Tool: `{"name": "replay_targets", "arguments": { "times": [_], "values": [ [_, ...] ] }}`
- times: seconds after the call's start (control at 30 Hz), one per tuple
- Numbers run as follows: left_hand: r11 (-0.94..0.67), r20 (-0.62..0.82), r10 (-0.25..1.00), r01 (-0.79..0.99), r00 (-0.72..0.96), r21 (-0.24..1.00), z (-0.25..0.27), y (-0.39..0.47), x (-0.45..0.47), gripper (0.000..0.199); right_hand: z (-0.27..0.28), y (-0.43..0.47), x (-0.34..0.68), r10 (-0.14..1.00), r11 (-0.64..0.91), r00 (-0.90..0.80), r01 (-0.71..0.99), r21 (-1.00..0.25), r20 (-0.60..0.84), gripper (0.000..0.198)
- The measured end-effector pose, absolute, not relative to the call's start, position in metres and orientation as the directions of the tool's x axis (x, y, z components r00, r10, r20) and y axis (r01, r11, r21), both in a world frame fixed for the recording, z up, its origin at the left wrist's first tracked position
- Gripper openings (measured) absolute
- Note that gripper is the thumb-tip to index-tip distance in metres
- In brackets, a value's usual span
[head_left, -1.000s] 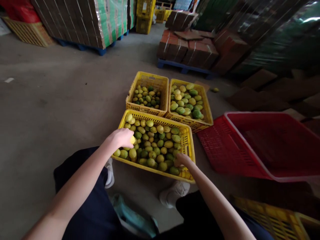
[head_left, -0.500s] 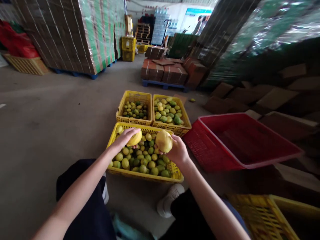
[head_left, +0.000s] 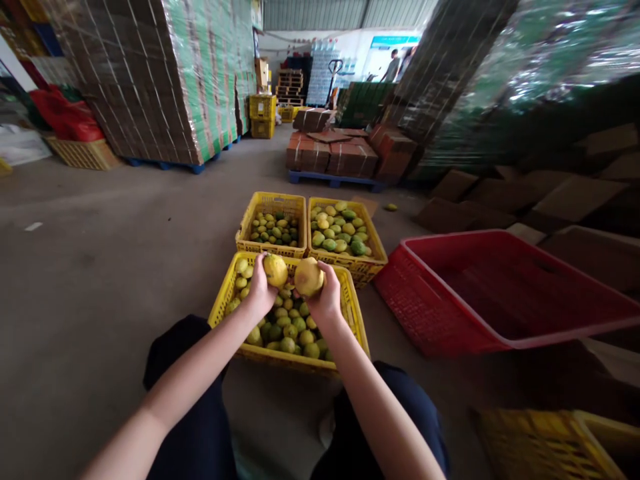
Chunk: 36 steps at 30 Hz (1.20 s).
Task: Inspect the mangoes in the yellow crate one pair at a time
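My left hand (head_left: 263,285) is closed round a yellow lemon (head_left: 275,270), fingers curled behind it. In my right hand (head_left: 325,293) is another yellow lemon (head_left: 309,277), its rounded end turned toward me. The two fruits are held close together, slightly apart, above the near yellow crate (head_left: 300,360). Inside that crate lie many green and yellow lemons (head_left: 287,345), partly hidden by my hands and forearms.
Behind stand two more yellow crates, a left one (head_left: 245,237) with small fruit and a right one (head_left: 377,260) with larger fruit. A red crate (head_left: 425,300) is at right, by flattened cardboard (head_left: 575,200). Strapped boxes (head_left: 353,157) rest on a blue pallet farther off.
Both hands have moved inward, bringing the two lemons nearer each other. The left hand has turned so its lemon shows more. My view has tilted up slightly.
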<state>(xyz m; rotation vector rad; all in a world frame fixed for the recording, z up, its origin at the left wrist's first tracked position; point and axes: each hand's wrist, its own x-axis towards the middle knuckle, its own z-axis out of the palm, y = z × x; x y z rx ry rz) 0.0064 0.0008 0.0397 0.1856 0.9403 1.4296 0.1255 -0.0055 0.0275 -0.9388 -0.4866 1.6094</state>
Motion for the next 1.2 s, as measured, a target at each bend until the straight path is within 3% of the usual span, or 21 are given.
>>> {"name": "replay_targets", "arguments": {
  "times": [0.23,0.33,0.53,0.7,0.97,1.2],
  "values": [
    [0.225,-0.488,0.87,-0.83,-0.064,0.51,0.05,0.009,-0.009,0.039,0.021,0.018,0.125,0.936,-0.284,-0.061,-0.71,-0.645,-0.346,0.03],
    [0.25,-0.488,0.87,-0.796,-0.065,0.552,0.044,0.011,-0.015,0.039,0.014,0.022,0.124,0.939,-0.29,-0.072,-0.692,-0.661,-0.337,0.034],
    [0.117,-0.329,0.925,-0.685,-0.187,0.719,0.032,0.018,-0.022,0.029,0.012,0.02,0.116,0.972,-0.225,-0.117,-0.718,-0.659,-0.205,0.026],
    [0.099,-0.323,0.932,-0.739,-0.167,0.667,0.039,0.015,-0.018,0.025,0.014,0.013,0.111,0.989,-0.138,-0.127,-0.678,-0.722,-0.07,0.037],
    [-0.002,-0.234,0.949,-0.744,-0.213,0.668,0.05,0.005,-0.005,0.02,0.017,0.008,0.114,0.998,0.059,0.03,-0.507,-0.86,0.051,0.048],
    [-0.175,-0.058,0.942,-0.628,-0.332,0.758,0.054,0.003,-0.01,0.026,0.024,0.004,0.123,0.976,0.117,-0.153,-0.243,-0.963,0.157,0.061]
  ]
}}
